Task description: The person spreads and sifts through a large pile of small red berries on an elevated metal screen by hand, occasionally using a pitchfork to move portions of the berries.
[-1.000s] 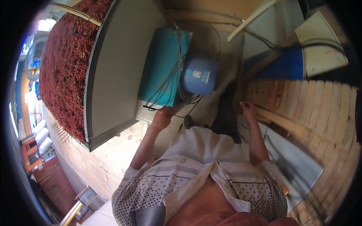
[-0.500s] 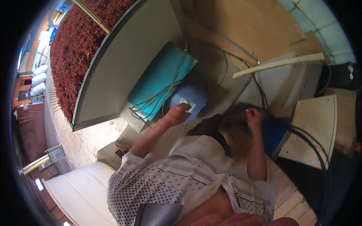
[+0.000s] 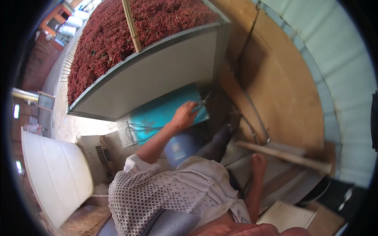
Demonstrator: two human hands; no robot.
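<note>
Over the teal box, my left hand is closed around a bundle of dark cables. More of the cables run across the box's lower left part. A blue-violet rounded container stands below my left wrist, in front of the box. My right hand is off to the right, near one end of a wooden strip. Motion blur smears its fingers, and nothing can be made out in it.
A grey-walled bin heaped with small dark red berry-like pieces rises behind the teal box. Brown board lines the right wall. At the left stand a large white tub and a vented beige case. My leg reaches forward.
My left hand has left the blue-violet container and taken hold of the cables above the teal box. The view has swung right, and one leg now extends forward.
</note>
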